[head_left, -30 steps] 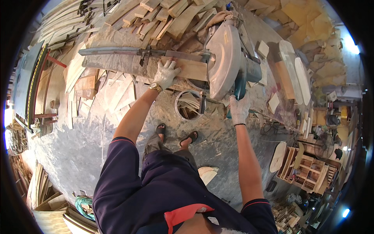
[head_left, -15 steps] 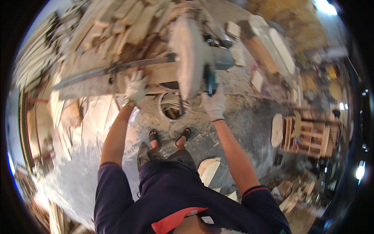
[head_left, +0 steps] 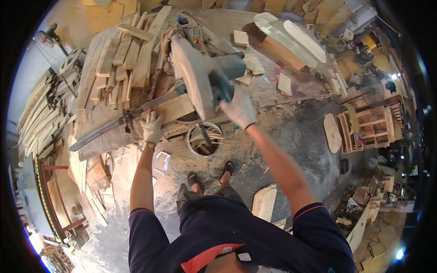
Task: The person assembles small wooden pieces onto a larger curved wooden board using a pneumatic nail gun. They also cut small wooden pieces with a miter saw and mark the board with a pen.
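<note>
My left hand, in a whitish work glove, rests with its fingers spread at the left end of a pale wooden board. The board lies along the metal fence of a cutting bench, its right end reaching the saw's guard. My right hand, also gloved, is closed round the teal handle of a large mitre saw. The saw's big pale guard hides the blade, and I cannot tell whether the blade touches the board.
Cut boards are stacked beyond the fence. A round bin with offcuts stands under the bench's front edge, close to my feet. Wood pieces lie right of the saw. A wooden rack stands farther right.
The view has turned and shifted. My right hand, still on the handle, has moved away from me and a little left with the saw head. My left hand has slid slightly left.
</note>
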Action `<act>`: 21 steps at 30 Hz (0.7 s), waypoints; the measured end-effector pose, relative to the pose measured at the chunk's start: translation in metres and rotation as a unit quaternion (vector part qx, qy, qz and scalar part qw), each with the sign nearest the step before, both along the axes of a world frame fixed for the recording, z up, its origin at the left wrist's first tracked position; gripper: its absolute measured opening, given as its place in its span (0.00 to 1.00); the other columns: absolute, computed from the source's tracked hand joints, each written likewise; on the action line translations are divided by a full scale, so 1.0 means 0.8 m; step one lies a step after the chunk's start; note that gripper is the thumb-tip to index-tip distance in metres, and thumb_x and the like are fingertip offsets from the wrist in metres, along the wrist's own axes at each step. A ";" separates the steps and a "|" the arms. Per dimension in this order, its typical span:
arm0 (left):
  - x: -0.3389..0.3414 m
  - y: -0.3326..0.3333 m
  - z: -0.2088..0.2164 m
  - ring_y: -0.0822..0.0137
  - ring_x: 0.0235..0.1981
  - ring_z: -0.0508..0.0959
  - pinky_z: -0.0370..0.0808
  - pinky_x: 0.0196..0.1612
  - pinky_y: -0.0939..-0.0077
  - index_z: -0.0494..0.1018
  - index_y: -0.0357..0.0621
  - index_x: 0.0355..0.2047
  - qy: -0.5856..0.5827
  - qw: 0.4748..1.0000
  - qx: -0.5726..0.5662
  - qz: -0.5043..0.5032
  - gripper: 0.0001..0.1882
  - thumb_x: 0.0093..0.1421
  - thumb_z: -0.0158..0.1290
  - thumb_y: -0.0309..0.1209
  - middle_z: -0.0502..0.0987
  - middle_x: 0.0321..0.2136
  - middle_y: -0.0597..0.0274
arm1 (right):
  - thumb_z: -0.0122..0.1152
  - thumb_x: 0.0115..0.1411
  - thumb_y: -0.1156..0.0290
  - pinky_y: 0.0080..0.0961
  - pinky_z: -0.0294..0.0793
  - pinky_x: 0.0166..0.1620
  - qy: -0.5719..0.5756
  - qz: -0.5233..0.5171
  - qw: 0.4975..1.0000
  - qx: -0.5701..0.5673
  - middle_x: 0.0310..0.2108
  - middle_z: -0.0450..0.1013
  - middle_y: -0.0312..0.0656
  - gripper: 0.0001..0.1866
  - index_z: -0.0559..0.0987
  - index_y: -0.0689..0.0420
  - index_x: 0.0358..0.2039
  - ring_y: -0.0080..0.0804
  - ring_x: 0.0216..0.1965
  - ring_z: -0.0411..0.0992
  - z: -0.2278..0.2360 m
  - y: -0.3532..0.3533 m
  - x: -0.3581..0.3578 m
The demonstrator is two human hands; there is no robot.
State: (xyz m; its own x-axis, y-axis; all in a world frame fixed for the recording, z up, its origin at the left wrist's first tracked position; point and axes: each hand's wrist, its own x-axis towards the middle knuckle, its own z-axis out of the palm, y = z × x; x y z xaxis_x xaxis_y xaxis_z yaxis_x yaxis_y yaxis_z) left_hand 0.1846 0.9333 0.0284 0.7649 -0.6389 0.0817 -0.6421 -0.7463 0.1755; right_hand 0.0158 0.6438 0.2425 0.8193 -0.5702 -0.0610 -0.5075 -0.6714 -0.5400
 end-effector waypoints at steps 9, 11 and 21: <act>-0.076 -0.082 0.006 0.54 0.66 0.66 0.58 0.64 0.29 0.78 0.59 0.55 -0.010 0.996 -0.023 -0.082 0.26 0.56 0.63 0.46 0.71 0.58 0.55 | 0.61 0.56 0.58 0.30 0.78 0.27 0.080 0.102 0.991 0.039 0.22 0.79 0.46 0.21 0.81 0.67 0.23 0.31 0.20 0.77 0.158 -0.038 0.098; -0.073 -0.098 0.006 0.52 0.70 0.63 0.52 0.68 0.25 0.77 0.59 0.56 0.072 0.996 -0.004 -0.058 0.27 0.56 0.64 0.46 0.67 0.66 0.51 | 0.61 0.56 0.59 0.30 0.78 0.27 0.101 0.104 0.989 0.037 0.22 0.79 0.45 0.20 0.81 0.66 0.23 0.30 0.20 0.77 0.166 -0.036 0.101; -0.021 -0.011 -0.019 0.40 0.72 0.59 0.49 0.73 0.37 0.77 0.46 0.53 0.034 0.997 -0.061 0.028 0.30 0.56 0.65 0.51 0.65 0.68 0.39 | 0.59 0.55 0.58 0.33 0.77 0.25 0.065 0.101 0.993 0.017 0.17 0.77 0.47 0.21 0.82 0.65 0.19 0.34 0.19 0.78 0.158 -0.034 0.101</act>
